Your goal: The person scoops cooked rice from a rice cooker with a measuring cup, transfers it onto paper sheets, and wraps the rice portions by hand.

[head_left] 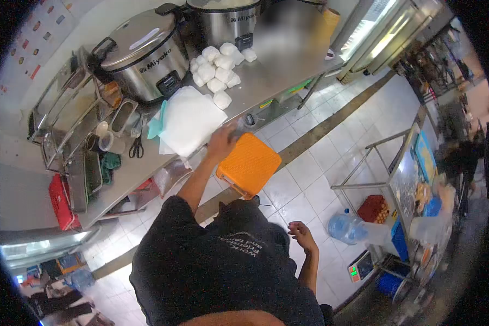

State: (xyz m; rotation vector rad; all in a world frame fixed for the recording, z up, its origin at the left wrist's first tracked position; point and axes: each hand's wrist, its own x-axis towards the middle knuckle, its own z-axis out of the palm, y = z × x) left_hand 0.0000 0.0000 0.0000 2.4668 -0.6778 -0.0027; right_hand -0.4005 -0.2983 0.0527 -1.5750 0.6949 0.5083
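My left hand [223, 142] reaches to the front edge of the metal counter, beside a stack of white paper sheets [193, 122]. Its fingers are smeared, so whether they hold anything does not show. A pile of white wrapped bundles [216, 69] sits just behind the sheets, with one bundle lying closest to them. Down at my right side hangs my right hand [303, 237], fingers loosely apart and nothing in them. An orange plastic stool or crate top [251, 164] stands on the floor in front of me, below the left hand.
Two large Miyako rice cookers [144, 57] stand along the wall. Black scissors [136, 146], a teal item [156, 124] and metal trays [125, 115] lie to the left. On the right are a metal-framed table [387, 185], a water jug [346, 228] and a digital scale [359, 269].
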